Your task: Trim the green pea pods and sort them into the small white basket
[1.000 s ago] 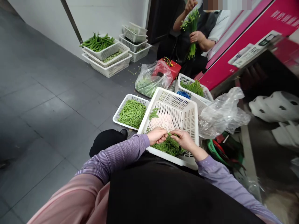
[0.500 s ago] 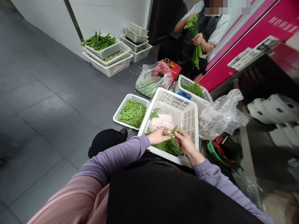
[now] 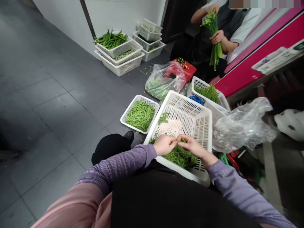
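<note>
A: What is being held by the two hands?

B: A small green pea pod [image 3: 183, 140] is pinched between them. The left hand [image 3: 164, 144] is curled, with its fingertips pressed on one end of the pod. The right hand [image 3: 193, 146] is curled too, and the other end is nipped by its fingers.

A: Where is the pod kept?

B: It is held just above the big white basket [image 3: 204, 126], near the front edge. A pile of green scraps [image 3: 178, 156] is seen in the basket right under the hands. A few whole pods [image 3: 163, 118] are lying farther back in it.

A: What else is seen on the floor?

B: A small white tray of pods [image 3: 140, 115] is placed just to the left of the big basket. A clear plastic bag [image 3: 242, 126] is lying to the right. A stack of trays with long beans [image 3: 118, 50] is set by the wall, well apart. A bunch of green stalks [image 3: 214, 38] is being held by another person sitting across
</note>
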Demonstrator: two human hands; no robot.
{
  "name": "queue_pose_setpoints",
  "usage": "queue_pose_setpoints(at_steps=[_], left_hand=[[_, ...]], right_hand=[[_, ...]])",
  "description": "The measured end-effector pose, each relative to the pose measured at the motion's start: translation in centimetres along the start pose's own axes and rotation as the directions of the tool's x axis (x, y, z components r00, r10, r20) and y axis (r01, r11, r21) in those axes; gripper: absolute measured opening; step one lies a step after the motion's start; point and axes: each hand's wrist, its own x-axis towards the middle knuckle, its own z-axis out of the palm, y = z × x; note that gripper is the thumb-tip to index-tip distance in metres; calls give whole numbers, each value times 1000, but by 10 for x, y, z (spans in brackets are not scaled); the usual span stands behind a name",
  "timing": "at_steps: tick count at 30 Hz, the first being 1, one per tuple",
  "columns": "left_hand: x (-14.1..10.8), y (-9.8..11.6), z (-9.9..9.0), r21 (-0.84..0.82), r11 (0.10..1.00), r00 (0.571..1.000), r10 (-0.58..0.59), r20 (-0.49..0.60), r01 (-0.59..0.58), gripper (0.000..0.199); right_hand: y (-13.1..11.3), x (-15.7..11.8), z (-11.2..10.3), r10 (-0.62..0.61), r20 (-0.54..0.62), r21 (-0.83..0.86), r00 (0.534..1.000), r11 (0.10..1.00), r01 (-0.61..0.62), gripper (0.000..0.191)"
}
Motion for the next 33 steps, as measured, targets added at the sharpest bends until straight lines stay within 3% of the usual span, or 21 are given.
queue_pose_setpoints(at_steps=[2, 4, 6, 8, 13, 17, 20, 24, 26, 28, 30, 33], left_hand=[[1, 0, -1, -9, 1000, 999, -4, -37, 4, 33], [0, -1, 4, 56, 998, 997, -13, 80, 9, 30], [-3, -5, 15, 155, 988, 951, -23, 307, -26, 20], [-7, -10, 27, 223, 971, 895, -28, 446, -80, 15], [-6, -17, 40, 190, 980, 869, -37, 493, -66, 19], [0, -16, 40, 188, 977, 799, -193, 570, 101, 17], [1, -17, 42, 170, 977, 796, -205, 570, 130, 15], [3, -19, 38, 150, 987, 852, -130, 507, 61, 15], [8, -20, 31, 140, 980, 910, -182, 371, 139, 17], [16, -21, 22, 19, 958, 937, -284, 204, 286, 22], [25, -21, 14, -229, 880, 906, -379, 189, 416, 25], [32, -18, 10, -526, 678, 858, -402, 319, 513, 22]], right_hand=[[16, 16, -5, 126, -93, 332, 988, 939, -88, 20], [32, 40, -16, 210, -237, 436, 948, 896, -89, 22], [46, 74, -32, 247, -359, 367, 900, 924, -108, 24], [54, 116, -48, 252, -403, 268, 880, 952, -150, 21], [64, 220, -65, 153, -403, 7, 902, 986, -164, 6], [78, 257, -53, 66, -332, -220, 941, 965, -145, 18], [91, 247, -45, 19, -296, -346, 955, 930, -126, 25], [96, 196, -42, -51, -304, -476, 951, 873, -105, 17], [90, 161, -42, -110, -306, -536, 946, 841, -76, 7], [80, 124, -38, -186, -277, -573, 943, 819, -7, 2], [66, 89, -33, -246, -221, -568, 944, 819, 80, 6], [43, 45, -24, -273, -163, -518, 948, 841, 154, 7]])
